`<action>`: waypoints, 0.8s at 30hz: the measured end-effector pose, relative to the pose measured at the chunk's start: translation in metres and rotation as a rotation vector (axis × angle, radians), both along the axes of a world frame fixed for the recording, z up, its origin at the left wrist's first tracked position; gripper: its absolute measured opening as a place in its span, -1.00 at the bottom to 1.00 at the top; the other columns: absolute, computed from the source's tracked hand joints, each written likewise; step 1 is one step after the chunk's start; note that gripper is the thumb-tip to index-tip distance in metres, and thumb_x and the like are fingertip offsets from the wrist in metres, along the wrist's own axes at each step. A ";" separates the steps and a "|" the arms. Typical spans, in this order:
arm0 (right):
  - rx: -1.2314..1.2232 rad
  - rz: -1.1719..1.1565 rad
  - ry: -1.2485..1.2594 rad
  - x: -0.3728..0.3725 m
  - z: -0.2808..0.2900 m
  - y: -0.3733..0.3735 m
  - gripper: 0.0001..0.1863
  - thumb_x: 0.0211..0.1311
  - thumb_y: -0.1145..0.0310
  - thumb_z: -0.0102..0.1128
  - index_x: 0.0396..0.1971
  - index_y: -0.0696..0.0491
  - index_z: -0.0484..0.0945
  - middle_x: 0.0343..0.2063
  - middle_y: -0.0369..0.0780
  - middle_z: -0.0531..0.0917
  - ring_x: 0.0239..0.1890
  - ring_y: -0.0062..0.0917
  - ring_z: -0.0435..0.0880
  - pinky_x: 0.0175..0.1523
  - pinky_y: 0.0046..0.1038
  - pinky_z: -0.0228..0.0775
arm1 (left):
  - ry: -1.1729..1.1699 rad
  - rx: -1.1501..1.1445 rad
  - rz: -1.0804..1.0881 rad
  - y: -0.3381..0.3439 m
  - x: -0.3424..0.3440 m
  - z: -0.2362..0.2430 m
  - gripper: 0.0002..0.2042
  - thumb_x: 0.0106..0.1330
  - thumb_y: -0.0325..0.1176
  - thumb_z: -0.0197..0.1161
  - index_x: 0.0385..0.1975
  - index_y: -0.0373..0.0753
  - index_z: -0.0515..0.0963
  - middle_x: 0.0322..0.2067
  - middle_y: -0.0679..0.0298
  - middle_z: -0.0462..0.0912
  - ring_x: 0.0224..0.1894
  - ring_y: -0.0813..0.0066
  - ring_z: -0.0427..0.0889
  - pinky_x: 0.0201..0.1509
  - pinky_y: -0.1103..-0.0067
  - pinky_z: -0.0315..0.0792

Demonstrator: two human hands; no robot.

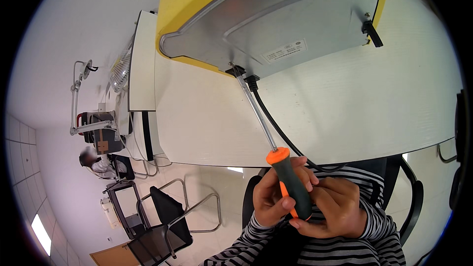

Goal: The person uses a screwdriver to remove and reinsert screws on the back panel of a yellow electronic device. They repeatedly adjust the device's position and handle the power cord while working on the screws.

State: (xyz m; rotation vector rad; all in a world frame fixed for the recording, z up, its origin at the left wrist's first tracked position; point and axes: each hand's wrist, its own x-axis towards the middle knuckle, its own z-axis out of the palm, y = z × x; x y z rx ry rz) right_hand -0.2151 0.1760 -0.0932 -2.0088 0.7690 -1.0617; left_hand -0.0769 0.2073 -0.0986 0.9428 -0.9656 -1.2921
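Observation:
A long screwdriver (296,194) with a dark green and orange handle slants between me and a yellow machine (192,15). My left hand (271,199) grips the handle from the left, thumb along its side and fingers behind. Curled around the handle's butt end is my right hand (340,204), its fingertips close to those of the left. The steel shaft reaches a small black foot (238,71) at the lower edge of the machine's grey metal panel (305,19); the tip itself is hard to make out there. Beside that foot, a black power cord (276,127) is plugged in.
The machine lies tilted on a white table (207,123), whose near edge curves before my lap. A second black foot (372,33) sits at the panel's right. Leftward are a black chair (170,212), a fan (119,71), a lamp arm (75,98) and a seated person (106,165).

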 end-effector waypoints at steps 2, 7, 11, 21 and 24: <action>-0.011 -0.001 0.011 0.000 -0.001 0.000 -0.65 -0.24 0.16 0.26 -0.68 0.14 0.41 -0.86 -0.29 0.37 -0.81 -0.59 0.37 -0.71 -0.63 0.19 | 0.016 0.028 0.020 0.002 -0.001 -0.001 -0.36 0.10 -0.10 0.08 -0.05 -0.61 0.13 -0.55 0.09 0.44 -0.39 0.25 0.47 -0.17 0.43 0.30; -0.025 0.005 0.027 0.001 -0.003 0.001 -0.66 -0.23 0.15 0.25 -0.69 0.13 0.41 -0.86 -0.29 0.37 -0.81 -0.60 0.35 -0.72 -0.63 0.16 | -0.013 0.001 0.030 0.003 0.002 -0.003 -0.36 0.10 -0.12 0.08 -0.06 -0.64 0.13 -0.56 0.08 0.44 -0.42 0.26 0.47 -0.19 0.43 0.32; -0.029 -0.008 0.012 0.004 -0.004 0.001 -0.66 -0.23 0.15 0.25 -0.70 0.12 0.41 -0.86 -0.30 0.36 -0.82 -0.61 0.34 -0.73 -0.63 0.15 | -0.007 -0.030 0.028 0.001 0.002 -0.002 -0.37 0.13 -0.12 0.07 -0.06 -0.65 0.12 -0.56 0.07 0.44 -0.43 0.27 0.48 -0.21 0.43 0.33; -0.033 -0.004 0.006 0.006 -0.004 -0.001 -0.66 -0.23 0.16 0.25 -0.71 0.14 0.41 -0.87 -0.31 0.33 -0.84 -0.62 0.32 -0.74 -0.64 0.14 | -0.010 -0.037 -0.001 0.001 0.005 -0.003 -0.33 0.12 -0.09 0.08 -0.05 -0.66 0.11 -0.56 0.08 0.44 -0.44 0.28 0.48 -0.23 0.43 0.33; -0.034 -0.003 -0.007 0.007 -0.005 -0.001 -0.66 -0.23 0.16 0.25 -0.71 0.14 0.41 -0.88 -0.30 0.33 -0.84 -0.62 0.31 -0.75 -0.64 0.14 | -0.027 -0.056 -0.020 0.001 0.008 -0.004 -0.34 0.13 -0.10 0.08 -0.05 -0.66 0.11 -0.56 0.07 0.44 -0.44 0.27 0.48 -0.23 0.44 0.33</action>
